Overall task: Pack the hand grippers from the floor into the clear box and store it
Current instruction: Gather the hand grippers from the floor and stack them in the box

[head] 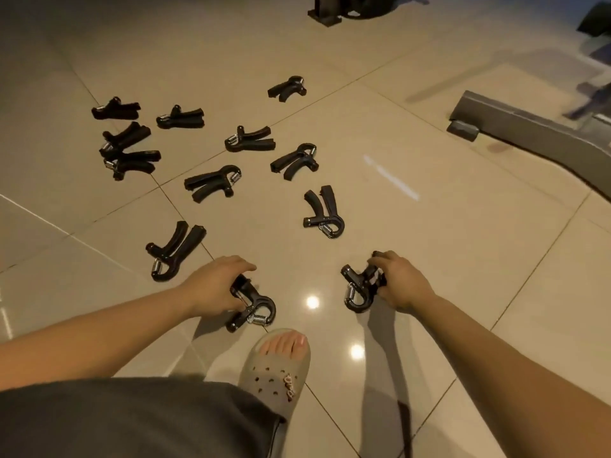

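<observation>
On the beige tiled floor [429, 246], low and central: two black hand grippers with steel springs, one to each hand.
- Left hand [215, 282]: fingers curled round the handles of gripper A [254, 304], spring end toward the sandal.
- Right hand [401, 280]: clamped round the handles of gripper B [358, 287], spring end pointing left.
- Lifted or touching the tiles: cannot tell for either.

Further out, ten more of the same, loose and lying flat on the floor:
- Gripper C [175, 251], just left of the left hand, spring end nearest the camera.
- Gripper D [324, 213], beyond and between the two hands.
- Middle band: gripper E [211, 183], gripper F [294, 160], gripper G [249, 140], each apart from the others.
- Far left: gripper H [134, 161] and gripper I [125, 135], touching or overlapping; gripper J [115, 109] just beyond them; gripper K [180, 117] to the right of that.
- Farthest out: gripper L [287, 89], well apart from the rest.

Surroundings:
- Grey perforated sandal [277, 371] on a bare-toed foot, between the forearms.
- Dark grey garment [132, 421] along the bottom edge.
- Grey metal beam [529, 133] lying on the floor at right.
- Dark blocky object [330, 14] at the top edge, partly cut off.
</observation>
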